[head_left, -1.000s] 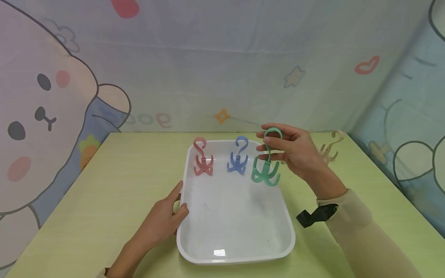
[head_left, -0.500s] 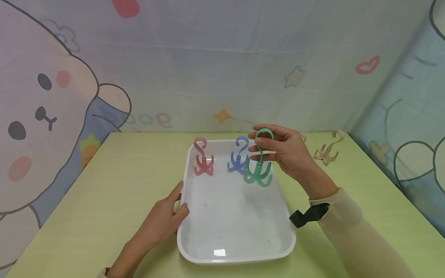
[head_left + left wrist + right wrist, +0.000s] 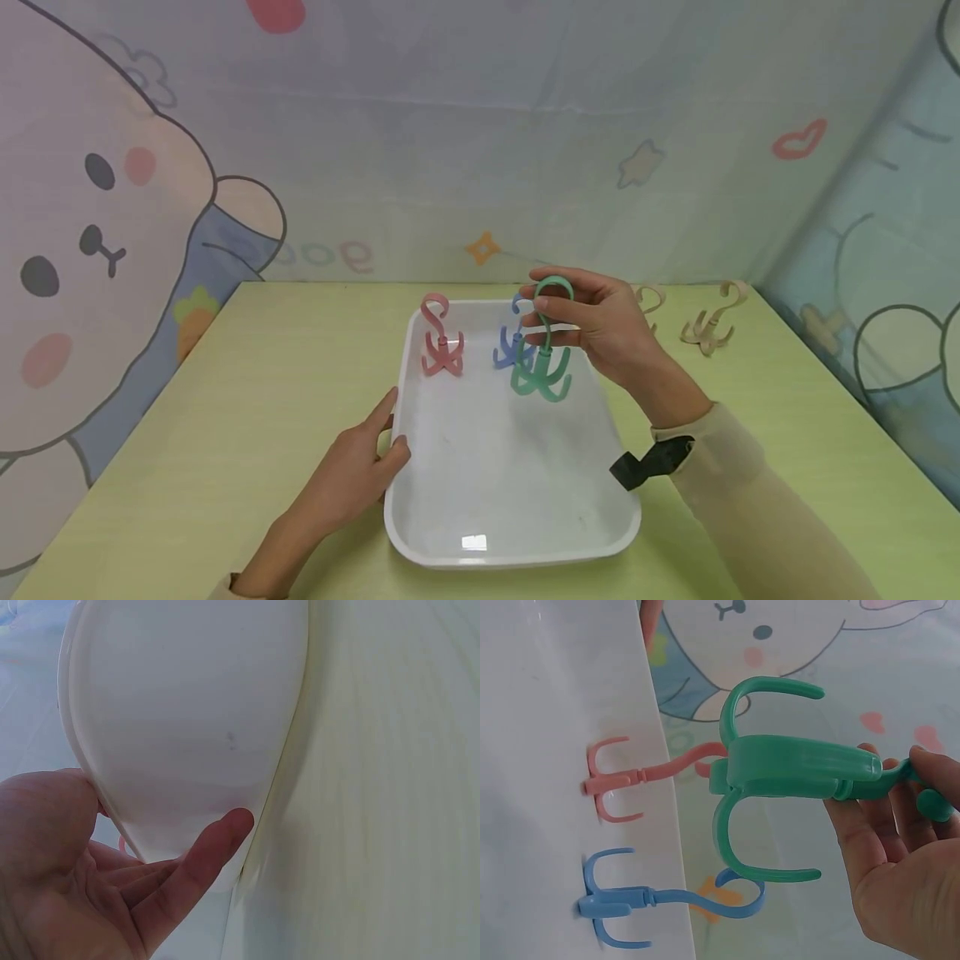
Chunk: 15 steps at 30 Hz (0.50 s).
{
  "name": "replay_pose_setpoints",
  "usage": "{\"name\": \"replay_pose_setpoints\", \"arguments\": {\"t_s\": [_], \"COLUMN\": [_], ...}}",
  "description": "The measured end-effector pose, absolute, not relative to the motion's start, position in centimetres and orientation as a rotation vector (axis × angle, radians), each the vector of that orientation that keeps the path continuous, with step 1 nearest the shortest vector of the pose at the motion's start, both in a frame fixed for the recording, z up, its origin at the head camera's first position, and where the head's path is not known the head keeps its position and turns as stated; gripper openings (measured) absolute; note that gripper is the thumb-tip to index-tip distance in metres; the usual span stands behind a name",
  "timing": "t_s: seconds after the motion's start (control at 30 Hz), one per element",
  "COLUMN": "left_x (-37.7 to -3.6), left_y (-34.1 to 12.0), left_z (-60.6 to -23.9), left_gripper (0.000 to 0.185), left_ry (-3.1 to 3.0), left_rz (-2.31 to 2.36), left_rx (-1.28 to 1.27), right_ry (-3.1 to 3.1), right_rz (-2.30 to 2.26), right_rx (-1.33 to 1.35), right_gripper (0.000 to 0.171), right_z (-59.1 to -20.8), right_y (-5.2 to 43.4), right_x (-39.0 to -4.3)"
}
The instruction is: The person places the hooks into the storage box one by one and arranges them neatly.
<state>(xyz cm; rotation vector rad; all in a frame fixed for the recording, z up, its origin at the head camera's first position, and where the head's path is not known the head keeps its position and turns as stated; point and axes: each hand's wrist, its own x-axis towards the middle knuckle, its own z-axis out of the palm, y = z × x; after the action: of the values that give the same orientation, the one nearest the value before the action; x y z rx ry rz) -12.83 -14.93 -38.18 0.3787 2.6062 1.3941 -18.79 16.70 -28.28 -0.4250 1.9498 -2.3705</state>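
My right hand (image 3: 607, 333) pinches a green four-pronged hanging hook (image 3: 542, 375) by its curved top, prongs down, over the white tray (image 3: 510, 500). In the right wrist view the green hook (image 3: 795, 765) fills the middle, thumb and fingers at its neck. Inside the tray's far end stand a pink hook (image 3: 442, 354) and a blue hook (image 3: 506, 350); the green one partly covers the blue. My left hand (image 3: 352, 471) grips the tray's left side, thumb over the rim. Its fingers lie along the outer wall (image 3: 180, 735) in the left wrist view.
Two beige hooks stand on the light green table (image 3: 225, 433) beyond my right hand: one beige hook (image 3: 708, 329) at the far right, the other (image 3: 652, 298) mostly hidden behind the hand. A printed cloth (image 3: 450, 150) hangs behind the table.
My right hand has carried the green hook leftward over the tray, and it now overlaps the blue hook. A second beige hook has come into sight behind the hand. The left hand stays put.
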Motion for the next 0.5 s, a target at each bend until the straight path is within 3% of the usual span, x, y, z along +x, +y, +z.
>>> {"name": "replay_pose_setpoints", "arguments": {"t_s": [0.5], "left_x": [-12.8], "left_y": [-14.9], "left_z": [-38.2], "left_gripper": [0.074], "left_ry": [2.626], "left_rz": [1.371], "left_rx": [0.368], "right_ry": [1.983], "right_rz": [-2.317], "right_rx": [-0.409], "right_gripper": [0.029], "right_z": [-29.1], "right_y": [14.8], "right_x": [-19.4]}}
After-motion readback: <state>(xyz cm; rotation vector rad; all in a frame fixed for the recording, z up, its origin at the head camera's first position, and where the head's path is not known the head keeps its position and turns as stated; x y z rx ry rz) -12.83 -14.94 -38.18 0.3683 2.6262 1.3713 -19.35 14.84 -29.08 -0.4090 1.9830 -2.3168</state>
